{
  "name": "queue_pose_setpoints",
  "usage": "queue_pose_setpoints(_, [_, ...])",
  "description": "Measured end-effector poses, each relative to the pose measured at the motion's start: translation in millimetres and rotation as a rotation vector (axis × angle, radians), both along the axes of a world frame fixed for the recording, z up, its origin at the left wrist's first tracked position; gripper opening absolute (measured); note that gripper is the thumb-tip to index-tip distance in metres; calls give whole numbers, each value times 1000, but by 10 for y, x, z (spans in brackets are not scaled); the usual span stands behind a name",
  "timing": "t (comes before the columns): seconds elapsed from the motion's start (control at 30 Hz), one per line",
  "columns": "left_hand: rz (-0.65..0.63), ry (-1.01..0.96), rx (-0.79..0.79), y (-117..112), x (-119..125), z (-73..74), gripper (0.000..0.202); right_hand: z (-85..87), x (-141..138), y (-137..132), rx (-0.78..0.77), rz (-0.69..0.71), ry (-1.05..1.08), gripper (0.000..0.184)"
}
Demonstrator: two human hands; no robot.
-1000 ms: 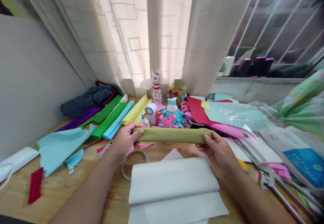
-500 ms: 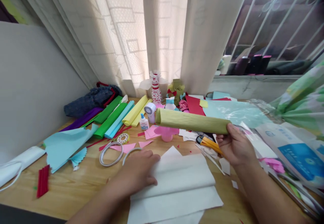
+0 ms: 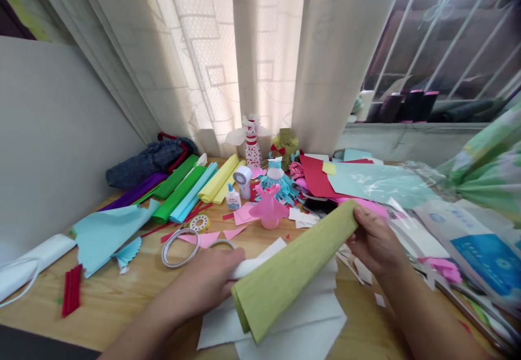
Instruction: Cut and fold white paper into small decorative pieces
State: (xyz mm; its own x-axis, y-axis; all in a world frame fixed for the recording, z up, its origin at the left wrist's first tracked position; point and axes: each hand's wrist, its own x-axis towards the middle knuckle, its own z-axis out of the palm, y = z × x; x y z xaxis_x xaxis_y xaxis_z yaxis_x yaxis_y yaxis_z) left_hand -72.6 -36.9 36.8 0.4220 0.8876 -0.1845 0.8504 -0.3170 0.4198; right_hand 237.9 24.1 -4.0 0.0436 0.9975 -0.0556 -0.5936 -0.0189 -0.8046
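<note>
My right hand [image 3: 378, 243] grips the upper right end of a roll of olive-green crepe paper [image 3: 295, 267], which slants down toward the lower left over the white sheets. My left hand [image 3: 217, 273] is closed on the edge of white paper [image 3: 248, 266], lifting part of it behind the roll's lower end; its fingertips are partly hidden. More white paper [image 3: 301, 327] lies creased on the table beneath. Just beyond are a pink paper dress shape [image 3: 269, 210] standing upright and a roll of tape [image 3: 181, 247].
Crepe paper rolls in green [image 3: 179, 194], light blue [image 3: 193, 193] and yellow [image 3: 220, 178] lie at the back left. A glue bottle [image 3: 233, 197] and a white handheld device [image 3: 243, 181] stand mid-table. Light blue sheets [image 3: 378, 183] and a blue-and-white plastic pack [image 3: 476, 246] are on the right.
The olive roll has swung from nearly level to a steep slant, its left end coming down toward me over the white paper. My left hand has closed on the white paper and raised its edge.
</note>
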Motion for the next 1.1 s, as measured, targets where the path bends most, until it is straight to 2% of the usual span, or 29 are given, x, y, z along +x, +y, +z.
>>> queue_pose_setpoints(0.07, [-29, 38, 5, 1, -116, 59, 13, -10, 4, -12, -5, 17, -6, 25])
queue_pose_setpoints(0.2, [-61, -29, -48, -9, -420, 162, 28, -26, 21, -8, -47, -3, -19, 34])
queue_pose_setpoints(0.4, [121, -47, -32, 11, -809, 133, 31, -26, -7, -1, -84, 33, -35, 37])
queue_pose_setpoints(0.5, [208, -58, 20, 26, -867, 101, 31, -28, -44, -13, -78, 65, -64, 37])
queue_pose_setpoints(0.73, [362, -167, 82, 56, -876, 54, 46, -47, -62, -14, -76, 68, -86, 36])
queue_pose_setpoints(0.87, [475, -230, 117, 64, -987, 54, 49, -60, -53, -6, -87, 74, -98, 38])
queue_pose_setpoints(1.03, [402, -429, -46, 6, -1167, 104, 52, -41, -78, -18, -74, 91, -95, 38])
queue_pose_setpoints(1.1, [406, -497, -53, -8, -1213, 117, 49, -33, -90, -26, -69, 102, -98, 36])
